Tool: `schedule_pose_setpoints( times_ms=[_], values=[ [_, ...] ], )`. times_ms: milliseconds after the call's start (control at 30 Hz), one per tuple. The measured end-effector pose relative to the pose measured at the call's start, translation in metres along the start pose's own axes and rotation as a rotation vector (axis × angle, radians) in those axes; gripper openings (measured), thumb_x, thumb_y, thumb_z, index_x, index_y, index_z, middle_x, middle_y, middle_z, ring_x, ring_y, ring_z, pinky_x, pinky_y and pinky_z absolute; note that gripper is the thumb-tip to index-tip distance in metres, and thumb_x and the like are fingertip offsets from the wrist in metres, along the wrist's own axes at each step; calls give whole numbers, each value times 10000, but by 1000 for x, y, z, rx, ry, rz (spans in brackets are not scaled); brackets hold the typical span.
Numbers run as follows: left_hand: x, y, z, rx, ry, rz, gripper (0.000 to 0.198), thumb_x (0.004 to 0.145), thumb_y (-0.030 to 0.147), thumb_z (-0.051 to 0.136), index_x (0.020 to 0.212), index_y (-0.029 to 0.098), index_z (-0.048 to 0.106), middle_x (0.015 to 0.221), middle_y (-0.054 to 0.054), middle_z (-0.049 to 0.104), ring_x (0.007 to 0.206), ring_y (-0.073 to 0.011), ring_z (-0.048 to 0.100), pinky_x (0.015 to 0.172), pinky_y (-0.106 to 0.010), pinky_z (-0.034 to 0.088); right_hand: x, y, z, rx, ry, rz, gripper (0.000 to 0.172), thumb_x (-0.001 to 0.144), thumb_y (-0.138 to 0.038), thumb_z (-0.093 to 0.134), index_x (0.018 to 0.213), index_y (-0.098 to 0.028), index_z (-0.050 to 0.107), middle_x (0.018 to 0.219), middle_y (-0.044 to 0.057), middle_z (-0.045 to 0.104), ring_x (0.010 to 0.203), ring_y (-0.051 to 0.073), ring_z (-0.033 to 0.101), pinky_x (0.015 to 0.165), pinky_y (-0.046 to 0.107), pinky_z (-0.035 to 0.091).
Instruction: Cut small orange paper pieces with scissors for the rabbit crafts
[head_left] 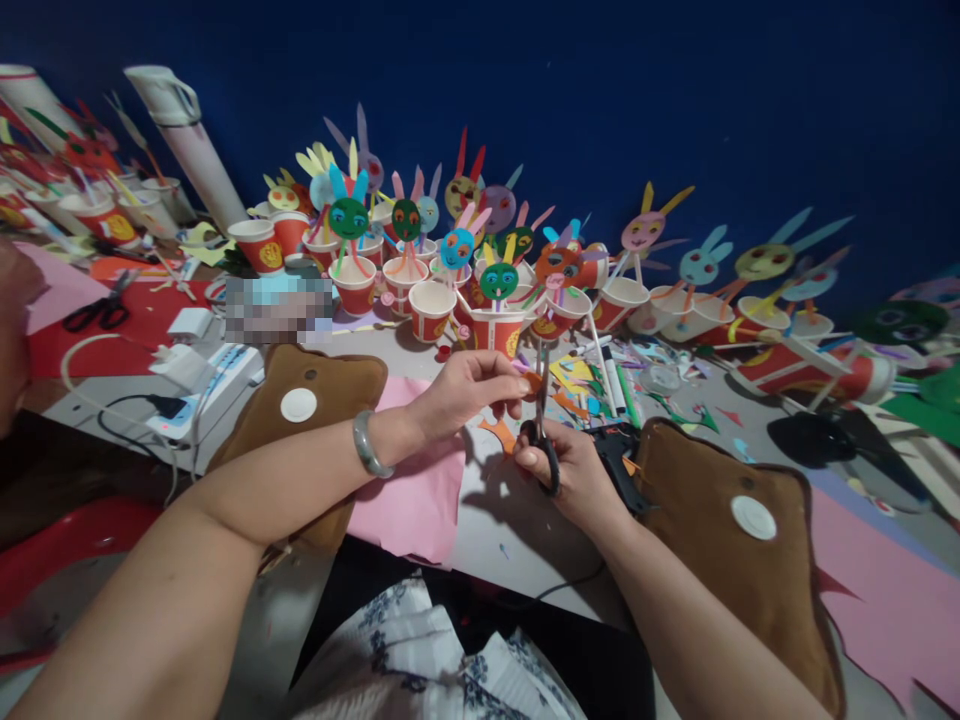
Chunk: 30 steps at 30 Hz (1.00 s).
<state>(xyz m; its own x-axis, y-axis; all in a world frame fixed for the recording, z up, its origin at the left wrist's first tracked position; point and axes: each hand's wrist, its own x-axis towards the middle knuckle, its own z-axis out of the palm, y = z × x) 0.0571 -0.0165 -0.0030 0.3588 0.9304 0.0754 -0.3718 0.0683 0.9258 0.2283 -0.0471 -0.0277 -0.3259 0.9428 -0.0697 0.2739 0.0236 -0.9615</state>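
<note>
- Pinching an orange paper piece: left hand, thumb and fingertips clamped on it.
- Right hand, fingers curled about the black-handled scissors.
- Black-handled scissors, blades pointing upward.
- Orange paper piece, at the left fingertips, beside the blades.

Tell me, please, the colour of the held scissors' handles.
The scissors' handles are black, best seen in the head view.

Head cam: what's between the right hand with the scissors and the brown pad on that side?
A black glue gun lies between the right hand, holding the scissors, and that brown pad; the head view shows it.
</note>
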Motion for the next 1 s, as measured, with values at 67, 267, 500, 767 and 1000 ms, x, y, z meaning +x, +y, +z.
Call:
schedule_pose_setpoints(
  times_ms=[67, 267, 500, 767, 1000],
  values=[
    [0, 0, 0, -1, -1, -7, 156, 755, 208, 648, 649, 126, 567, 588, 7, 583, 551, -68, 538, 584, -212, 436, 0, 0, 0, -2, -1, -5, 511, 651, -659, 704, 599, -188, 511, 491, -20, 520, 465, 105, 410, 456, 241, 323],
    [0, 1, 0, 25, 42, -26, 149, 744, 215, 655, 655, 128, 574, 584, 6, 589, 554, -71, 548, 556, -202, 408, 1, 2, 0, 11, -14, 7, 520, 644, -662, 705, 599, -185, 505, 487, -26, 514, 465, 101, 401, 456, 238, 301],
    [1, 3, 0, 50, 55, -12, 149, 746, 209, 648, 645, 129, 570, 576, 5, 598, 542, -70, 552, 543, -201, 402, 1, 8, -1, 37, -29, 0, 514, 647, -651, 713, 589, -190, 491, 491, -25, 511, 468, 105, 411, 463, 244, 301],
    [4, 1, -4, 65, 27, 33, 148, 743, 202, 638, 639, 128, 564, 558, 5, 598, 528, -77, 565, 528, -199, 407, 1, 3, 0, 6, -36, 4, 527, 647, -665, 700, 578, -193, 475, 481, -29, 500, 453, 97, 390, 453, 242, 285],
    [6, -3, -7, 71, 18, 48, 144, 757, 226, 625, 659, 143, 559, 583, 2, 615, 535, -78, 553, 549, -212, 436, 0, 3, -1, -8, -39, 5, 538, 650, -673, 692, 568, -191, 468, 477, -33, 484, 463, 96, 391, 461, 245, 284]
  ],
)
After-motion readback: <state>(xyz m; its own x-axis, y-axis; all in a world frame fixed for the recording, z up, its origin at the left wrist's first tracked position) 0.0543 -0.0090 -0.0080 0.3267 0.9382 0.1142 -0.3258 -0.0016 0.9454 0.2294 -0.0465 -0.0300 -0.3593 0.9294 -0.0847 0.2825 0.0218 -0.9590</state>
